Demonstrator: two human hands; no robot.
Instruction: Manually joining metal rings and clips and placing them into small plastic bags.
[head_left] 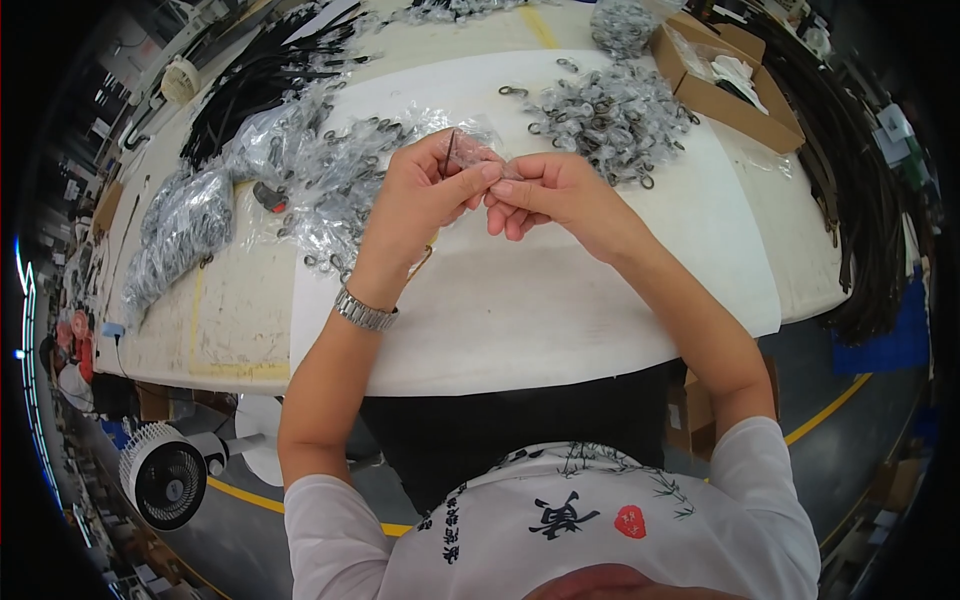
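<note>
Clear plastic [468, 152] in the pinch of left hand [428, 178] and right hand [560, 192], black shirt lettering [560, 517] below

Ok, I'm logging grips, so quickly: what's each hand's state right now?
Left hand: closed, holding clear plastic.
Right hand: closed, apparently pinching the same clear plastic; exactly what's between the fingers can't be told.

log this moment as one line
left hand: holding clear plastic; right hand: fingertips meeting left's; beneath: white sheet; beyond: bagged metal pieces

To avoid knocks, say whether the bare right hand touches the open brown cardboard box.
Apart: the head view shows a heap of clear-bagged metal pieces between the right hand and the box.
</note>
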